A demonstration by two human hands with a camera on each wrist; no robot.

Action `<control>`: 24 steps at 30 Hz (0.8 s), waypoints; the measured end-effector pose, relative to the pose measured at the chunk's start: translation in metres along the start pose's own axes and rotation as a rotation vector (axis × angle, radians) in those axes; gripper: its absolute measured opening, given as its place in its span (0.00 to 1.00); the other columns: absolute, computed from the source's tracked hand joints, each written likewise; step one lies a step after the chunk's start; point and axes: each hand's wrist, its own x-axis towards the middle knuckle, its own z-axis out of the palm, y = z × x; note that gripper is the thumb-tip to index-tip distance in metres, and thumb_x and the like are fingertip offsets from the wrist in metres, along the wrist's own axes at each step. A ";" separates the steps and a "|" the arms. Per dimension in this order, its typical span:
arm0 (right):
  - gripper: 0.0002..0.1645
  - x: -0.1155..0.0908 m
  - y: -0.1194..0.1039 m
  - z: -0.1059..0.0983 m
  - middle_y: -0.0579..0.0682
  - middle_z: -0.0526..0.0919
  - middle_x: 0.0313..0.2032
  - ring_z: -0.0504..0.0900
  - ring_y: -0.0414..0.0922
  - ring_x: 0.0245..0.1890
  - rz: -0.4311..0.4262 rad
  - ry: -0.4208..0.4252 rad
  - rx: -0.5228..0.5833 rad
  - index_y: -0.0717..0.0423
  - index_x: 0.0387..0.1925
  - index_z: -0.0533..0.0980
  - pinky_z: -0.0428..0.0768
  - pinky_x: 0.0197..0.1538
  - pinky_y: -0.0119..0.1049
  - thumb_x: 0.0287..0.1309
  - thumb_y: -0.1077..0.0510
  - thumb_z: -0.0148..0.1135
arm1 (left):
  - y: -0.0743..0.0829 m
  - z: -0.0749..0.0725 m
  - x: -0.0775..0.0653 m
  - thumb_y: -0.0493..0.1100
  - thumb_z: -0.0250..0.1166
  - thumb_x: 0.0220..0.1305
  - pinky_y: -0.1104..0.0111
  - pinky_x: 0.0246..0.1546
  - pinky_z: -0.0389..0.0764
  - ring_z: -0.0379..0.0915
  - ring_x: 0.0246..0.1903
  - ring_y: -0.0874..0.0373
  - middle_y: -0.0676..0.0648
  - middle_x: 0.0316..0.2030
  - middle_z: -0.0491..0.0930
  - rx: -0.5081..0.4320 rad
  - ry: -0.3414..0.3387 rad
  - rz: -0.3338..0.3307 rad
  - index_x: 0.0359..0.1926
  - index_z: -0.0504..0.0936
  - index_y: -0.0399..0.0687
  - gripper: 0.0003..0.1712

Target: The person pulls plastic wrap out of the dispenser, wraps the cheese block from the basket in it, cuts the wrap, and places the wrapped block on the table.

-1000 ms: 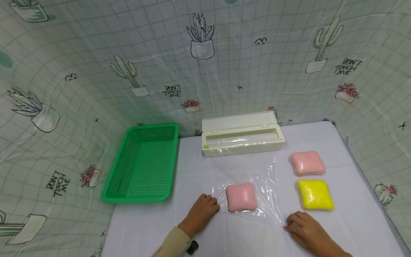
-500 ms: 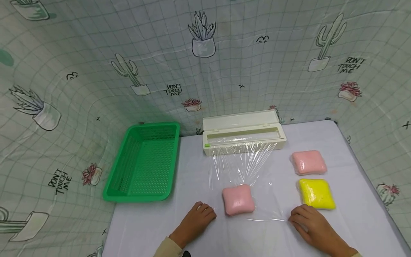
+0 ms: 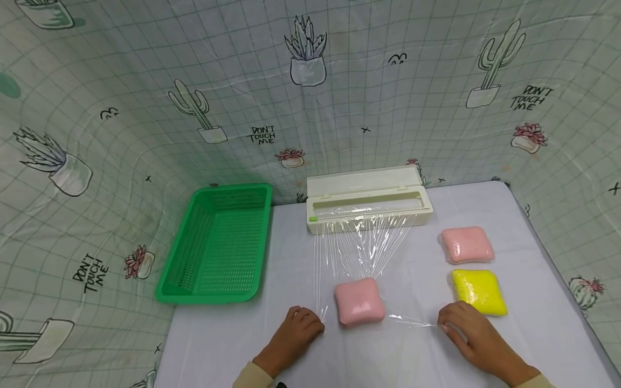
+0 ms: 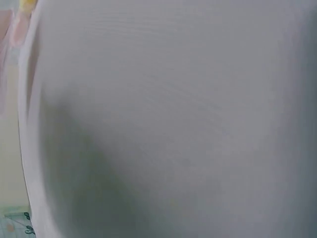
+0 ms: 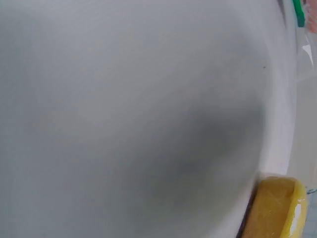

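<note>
A pink pillow-shaped block [image 3: 360, 303] lies on a sheet of clear plastic wrap [image 3: 371, 253] drawn out from a white wrap dispenser [image 3: 368, 223]. Creases in the film run from the dispenser's front edge down to the block. Left of the block, my left hand [image 3: 297, 337] pinches the film's near left corner. My right hand [image 3: 473, 337] pinches the near right corner, close to a shiny yellow block [image 3: 479, 292]. That yellow block [image 5: 275, 208] also shows at the edge of the right wrist view. Neither wrist view shows the fingers.
A green plastic basket [image 3: 262, 253] stands at the left. Behind the yellow block lies a second pink block [image 3: 467, 245] with a glossy film surface. The dispenser's lid [image 3: 361, 181] is raised. A patterned curtain [image 3: 339, 108] surrounds the white-covered table [image 3: 233, 339].
The wrap has gone from lying loose to stretched, with creases toward the dispenser. The middle pink block has shifted slightly left. My left hand moved a little left and nearer, my right slightly right.
</note>
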 end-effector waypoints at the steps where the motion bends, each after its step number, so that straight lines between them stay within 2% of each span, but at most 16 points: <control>1: 0.08 0.002 0.000 0.000 0.32 0.79 0.41 0.73 0.33 0.44 0.020 0.003 0.010 0.47 0.39 0.80 0.68 0.56 0.21 0.78 0.54 0.58 | 0.000 0.000 0.000 0.47 0.46 0.87 0.62 0.52 0.74 0.75 0.44 0.60 0.58 0.37 0.80 -0.043 0.004 -0.026 0.38 0.81 0.54 0.19; 2: 0.05 0.003 -0.001 0.000 0.31 0.78 0.41 0.73 0.33 0.44 0.043 0.004 0.015 0.47 0.39 0.79 0.68 0.56 0.21 0.74 0.59 0.62 | -0.001 0.000 0.001 0.45 0.53 0.84 0.61 0.52 0.73 0.75 0.44 0.60 0.57 0.37 0.81 -0.094 0.007 -0.056 0.39 0.81 0.53 0.13; 4: 0.13 0.008 -0.002 0.001 0.30 0.76 0.40 0.71 0.33 0.43 0.100 0.004 0.016 0.46 0.38 0.77 0.67 0.54 0.22 0.65 0.68 0.67 | -0.001 0.000 0.003 0.41 0.65 0.75 0.60 0.52 0.71 0.75 0.44 0.59 0.56 0.37 0.81 -0.184 0.009 -0.132 0.39 0.80 0.52 0.04; 5: 0.17 0.010 -0.003 0.002 0.29 0.74 0.39 0.70 0.33 0.42 0.129 0.003 0.010 0.45 0.38 0.75 0.66 0.53 0.22 0.60 0.71 0.69 | -0.001 0.000 0.005 0.38 0.70 0.70 0.59 0.52 0.71 0.74 0.44 0.59 0.56 0.37 0.81 -0.227 0.012 -0.171 0.39 0.80 0.51 0.06; 7: 0.19 0.015 -0.004 0.004 0.27 0.71 0.37 0.68 0.32 0.40 0.187 -0.003 -0.012 0.44 0.36 0.73 0.65 0.50 0.23 0.61 0.71 0.68 | -0.002 0.000 0.008 0.35 0.74 0.63 0.58 0.52 0.69 0.74 0.43 0.59 0.55 0.36 0.81 -0.291 0.009 -0.252 0.39 0.79 0.50 0.11; 12: 0.18 0.030 -0.002 0.011 0.29 0.64 0.31 0.64 0.31 0.37 0.298 -0.035 -0.050 0.43 0.34 0.70 0.62 0.43 0.25 0.67 0.69 0.63 | -0.004 0.002 0.020 0.36 0.68 0.71 0.55 0.51 0.65 0.70 0.42 0.59 0.54 0.35 0.80 -0.399 0.002 -0.434 0.41 0.79 0.49 0.05; 17: 0.14 0.045 0.004 0.016 0.33 0.67 0.29 0.63 0.34 0.35 0.387 -0.078 -0.075 0.47 0.34 0.72 0.66 0.39 0.30 0.68 0.68 0.63 | -0.006 0.004 0.028 0.38 0.64 0.76 0.55 0.50 0.63 0.68 0.40 0.60 0.54 0.35 0.80 -0.474 -0.004 -0.583 0.41 0.81 0.47 0.02; 21: 0.08 0.055 0.008 0.022 0.39 0.74 0.30 0.67 0.39 0.35 0.454 -0.096 -0.084 0.52 0.35 0.76 0.72 0.39 0.35 0.69 0.66 0.65 | -0.008 0.007 0.034 0.39 0.63 0.77 0.55 0.52 0.63 0.68 0.41 0.61 0.55 0.35 0.80 -0.479 0.002 -0.653 0.42 0.82 0.46 0.03; 24: 0.05 0.060 0.009 0.027 0.42 0.78 0.31 0.69 0.42 0.34 0.490 -0.108 -0.104 0.55 0.36 0.79 0.75 0.39 0.38 0.67 0.66 0.67 | -0.009 0.010 0.038 0.39 0.64 0.77 0.55 0.52 0.63 0.68 0.41 0.61 0.55 0.35 0.80 -0.465 0.019 -0.671 0.42 0.82 0.47 0.03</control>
